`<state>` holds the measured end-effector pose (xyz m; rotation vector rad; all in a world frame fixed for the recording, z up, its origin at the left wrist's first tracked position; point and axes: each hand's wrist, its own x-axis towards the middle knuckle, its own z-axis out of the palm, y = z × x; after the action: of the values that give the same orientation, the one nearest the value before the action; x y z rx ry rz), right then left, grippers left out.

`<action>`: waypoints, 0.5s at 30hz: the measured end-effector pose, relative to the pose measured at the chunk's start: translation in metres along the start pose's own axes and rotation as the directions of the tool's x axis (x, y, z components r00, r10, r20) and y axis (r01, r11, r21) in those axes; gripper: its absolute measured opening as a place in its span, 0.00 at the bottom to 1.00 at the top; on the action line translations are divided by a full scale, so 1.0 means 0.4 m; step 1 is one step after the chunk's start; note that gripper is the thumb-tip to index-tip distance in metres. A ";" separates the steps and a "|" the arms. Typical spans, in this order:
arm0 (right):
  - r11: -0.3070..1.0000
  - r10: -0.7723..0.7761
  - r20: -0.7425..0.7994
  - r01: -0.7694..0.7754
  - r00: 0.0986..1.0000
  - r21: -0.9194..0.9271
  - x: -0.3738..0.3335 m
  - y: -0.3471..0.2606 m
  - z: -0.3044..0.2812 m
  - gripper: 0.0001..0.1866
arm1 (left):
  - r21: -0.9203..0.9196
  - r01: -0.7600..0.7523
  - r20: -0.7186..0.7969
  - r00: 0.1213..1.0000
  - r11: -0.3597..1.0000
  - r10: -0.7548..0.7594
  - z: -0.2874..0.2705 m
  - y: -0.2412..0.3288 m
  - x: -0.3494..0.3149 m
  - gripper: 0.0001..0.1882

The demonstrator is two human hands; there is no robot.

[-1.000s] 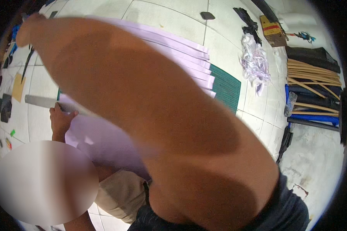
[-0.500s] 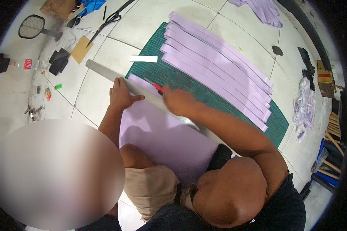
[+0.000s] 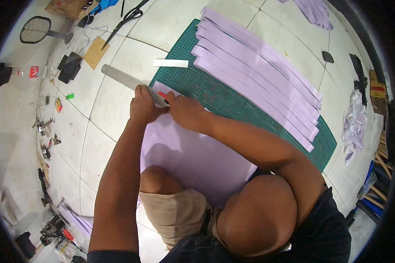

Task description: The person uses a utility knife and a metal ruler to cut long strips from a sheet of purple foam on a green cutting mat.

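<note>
My left hand [image 3: 145,107] presses on a long metal ruler [image 3: 120,78], its fingers over the far edge and its thumb toward my other hand. My right hand [image 3: 186,115] is closed around a red utility knife [image 3: 163,95], held close against the ruler beside the left hand. Whether the blade touches the fabric cannot be seen. Lilac fabric [image 3: 193,158] spreads from under the ruler back to my bent knee. A narrow lilac edge [image 3: 161,86] shows beyond the ruler, on the green cutting mat [image 3: 232,103]. My right forearm hides the ruler's other end.
Several lilac strips [image 3: 259,76] lie side by side across the mat. A short white strip [image 3: 171,63] lies at the mat's left edge. Black scissors [image 3: 127,19], a phone-like black object [image 3: 70,68] and a racket-shaped swatter [image 3: 36,30] are farther left. Scraps [image 3: 354,120] lie at right.
My right hand with the utility knife has moved left along the ruler, close to my left hand. The left fingers have drawn closer together. The whole view has shifted slightly.
</note>
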<state>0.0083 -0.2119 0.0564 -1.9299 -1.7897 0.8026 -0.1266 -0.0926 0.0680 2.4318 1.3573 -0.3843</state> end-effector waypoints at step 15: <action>0.989 0.077 0.104 -0.089 0.992 0.119 0.034 -0.012 -0.044 0.14 | 0.174 -0.063 0.089 0.995 0.983 0.048 -0.030 0.029 0.001 0.57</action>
<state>0.0161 -0.1960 0.0709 -1.9248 -1.6814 1.0299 -0.1154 -0.0932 0.0806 2.5567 1.2661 -0.6101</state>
